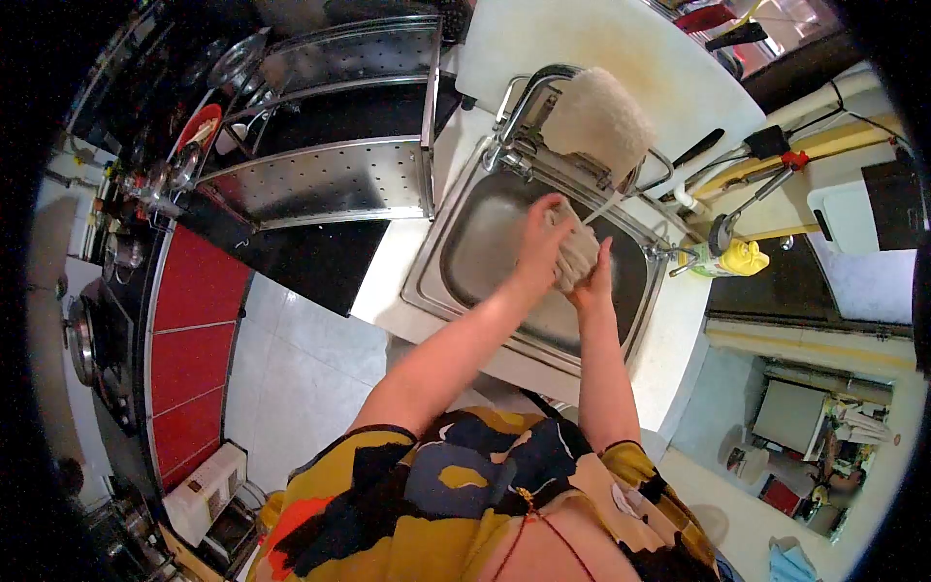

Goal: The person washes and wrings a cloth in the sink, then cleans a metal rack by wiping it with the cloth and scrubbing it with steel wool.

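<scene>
A beige, bunched-up cloth (575, 254) is held above the stainless steel sink (475, 254). My left hand (541, 241) wraps around it from the left, fingers closed over the fabric. From the right and below, my right hand (595, 281) grips the same cloth. Some fingertips of both hands are hidden by it. Just beyond my hands stands the metal faucet (511, 158). A pale thin strip runs down toward the cloth; whether it is water I cannot tell. A fluffy off-white towel (601, 118) hangs behind the sink.
A large white cutting board (669, 73) leans at the back. To the left is a perforated metal dish rack (325, 184). A yellow-capped bottle (722, 259) stands by the sink's right rim. Red cabinets (194, 333) and a stove line the far left.
</scene>
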A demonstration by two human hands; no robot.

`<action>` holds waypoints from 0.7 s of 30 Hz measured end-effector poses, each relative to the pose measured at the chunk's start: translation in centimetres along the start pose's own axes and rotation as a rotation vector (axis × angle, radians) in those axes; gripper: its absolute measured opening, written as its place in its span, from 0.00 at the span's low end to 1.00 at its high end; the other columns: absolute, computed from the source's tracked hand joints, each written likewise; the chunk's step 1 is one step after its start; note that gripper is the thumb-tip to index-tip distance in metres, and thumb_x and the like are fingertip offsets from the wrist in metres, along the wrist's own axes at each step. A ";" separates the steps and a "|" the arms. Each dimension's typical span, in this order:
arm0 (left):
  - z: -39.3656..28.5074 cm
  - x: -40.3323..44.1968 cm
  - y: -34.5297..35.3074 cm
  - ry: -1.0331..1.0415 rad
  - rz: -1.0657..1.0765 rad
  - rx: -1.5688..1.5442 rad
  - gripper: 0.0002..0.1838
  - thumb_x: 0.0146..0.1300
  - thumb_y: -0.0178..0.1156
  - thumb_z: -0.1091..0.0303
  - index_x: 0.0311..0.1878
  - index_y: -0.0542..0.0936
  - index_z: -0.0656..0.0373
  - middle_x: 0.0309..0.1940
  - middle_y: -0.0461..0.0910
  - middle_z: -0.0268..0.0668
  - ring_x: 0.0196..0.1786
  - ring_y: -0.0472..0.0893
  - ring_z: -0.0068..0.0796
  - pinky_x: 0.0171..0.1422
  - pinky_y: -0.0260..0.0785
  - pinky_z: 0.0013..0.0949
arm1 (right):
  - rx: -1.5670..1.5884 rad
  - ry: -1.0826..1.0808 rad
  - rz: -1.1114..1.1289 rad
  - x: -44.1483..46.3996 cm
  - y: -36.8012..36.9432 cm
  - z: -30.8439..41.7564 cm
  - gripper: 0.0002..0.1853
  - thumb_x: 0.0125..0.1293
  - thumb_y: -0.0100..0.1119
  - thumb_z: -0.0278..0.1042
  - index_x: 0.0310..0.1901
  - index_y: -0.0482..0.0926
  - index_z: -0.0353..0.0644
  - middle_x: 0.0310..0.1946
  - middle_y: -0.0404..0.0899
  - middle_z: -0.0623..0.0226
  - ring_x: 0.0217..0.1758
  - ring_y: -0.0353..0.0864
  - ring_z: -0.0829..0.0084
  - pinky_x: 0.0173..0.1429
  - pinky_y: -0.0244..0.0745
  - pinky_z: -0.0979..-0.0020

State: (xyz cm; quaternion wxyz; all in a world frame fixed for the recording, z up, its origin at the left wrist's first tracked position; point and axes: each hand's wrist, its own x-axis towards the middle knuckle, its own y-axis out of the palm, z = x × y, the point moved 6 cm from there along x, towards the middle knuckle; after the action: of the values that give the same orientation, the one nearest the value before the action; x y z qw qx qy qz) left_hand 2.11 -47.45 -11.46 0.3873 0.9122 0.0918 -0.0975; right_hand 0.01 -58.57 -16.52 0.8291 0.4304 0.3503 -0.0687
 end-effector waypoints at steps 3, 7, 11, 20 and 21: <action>0.0 -5.3 3.0 0.386 0.201 0.843 0.22 0.55 0.61 0.71 0.55 0.73 0.50 0.55 0.71 0.37 0.56 0.70 0.43 0.63 0.62 0.40 | -0.105 -0.159 0.204 1.7 -0.1 1.9 0.38 0.63 0.44 0.69 0.65 0.63 0.45 0.60 0.69 0.60 0.59 0.69 0.60 0.59 0.69 0.61; -2.2 -10.5 5.9 0.726 0.209 1.358 0.19 0.55 0.58 0.63 0.51 0.75 0.52 0.59 0.66 0.32 0.64 0.60 0.45 0.65 0.55 0.35 | -0.131 -0.260 0.218 2.0 0.3 3.1 0.32 0.66 0.45 0.63 0.60 0.67 0.44 0.55 0.73 0.65 0.51 0.74 0.64 0.54 0.70 0.64; -1.0 -3.3 4.0 0.476 0.216 1.353 0.14 0.56 0.58 0.64 0.46 0.77 0.55 0.54 0.71 0.40 0.59 0.66 0.48 0.61 0.60 0.42 | 0.201 -0.042 0.788 2.0 2.8 0.4 0.22 0.68 0.48 0.53 0.51 0.72 0.42 0.45 0.78 0.67 0.45 0.77 0.66 0.52 0.72 0.66; 3.1 5.3 -4.7 -0.503 0.056 0.204 0.27 0.66 0.46 0.38 0.51 0.75 0.53 0.49 0.78 0.37 0.50 0.77 0.35 0.53 0.70 0.41 | -0.035 -0.232 -0.010 0.9 3.5 1.2 0.18 0.70 0.46 0.45 0.47 0.75 0.38 0.44 0.79 0.61 0.48 0.78 0.63 0.53 0.74 0.60; 3.1 5.1 -5.6 -0.502 0.055 0.204 0.27 0.66 0.46 0.38 0.51 0.75 0.53 0.49 0.78 0.37 0.50 0.77 0.35 0.53 0.70 0.41 | -0.010 -0.227 0.071 0.2 4.4 2.1 0.21 0.71 0.44 0.47 0.51 0.73 0.36 0.49 0.77 0.58 0.51 0.76 0.60 0.57 0.71 0.59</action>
State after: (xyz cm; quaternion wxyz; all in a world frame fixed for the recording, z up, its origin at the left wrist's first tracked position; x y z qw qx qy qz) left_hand 5.30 -45.45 -18.71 0.3067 0.8958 -0.0421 -0.3189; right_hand 3.07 -57.38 -12.94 0.8674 0.4279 0.2391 -0.0856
